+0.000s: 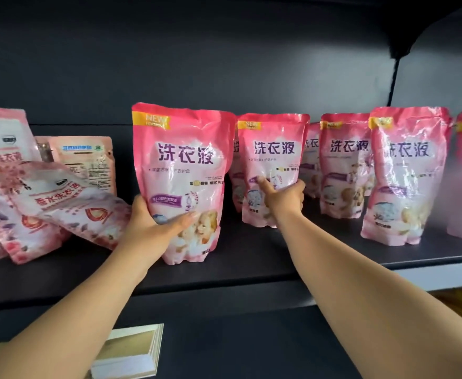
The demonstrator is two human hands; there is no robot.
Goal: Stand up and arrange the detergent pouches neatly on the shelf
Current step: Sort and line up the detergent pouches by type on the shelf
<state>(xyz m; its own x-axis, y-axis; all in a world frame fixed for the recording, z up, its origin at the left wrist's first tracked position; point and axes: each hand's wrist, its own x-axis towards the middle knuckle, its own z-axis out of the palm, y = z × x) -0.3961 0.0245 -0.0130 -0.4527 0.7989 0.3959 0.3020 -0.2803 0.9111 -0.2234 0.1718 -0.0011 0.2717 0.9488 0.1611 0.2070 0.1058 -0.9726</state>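
Observation:
A tall pink detergent pouch [180,165] stands upright near the front of the dark shelf [251,258]. My left hand [153,222] grips its lower left side. A second upright pink pouch [273,157] stands further back to the right, and my right hand [284,198] holds its lower right edge with the thumb across its front. More upright pink pouches [404,173] line the shelf to the right. At the left, several paler pouches [49,198] lie tipped over in a loose heap.
One pouch [87,160] leans with its printed back facing out behind the heap. A pale box [131,354] sits on the level below the shelf lip. The shelf's back wall is dark and close behind the pouches.

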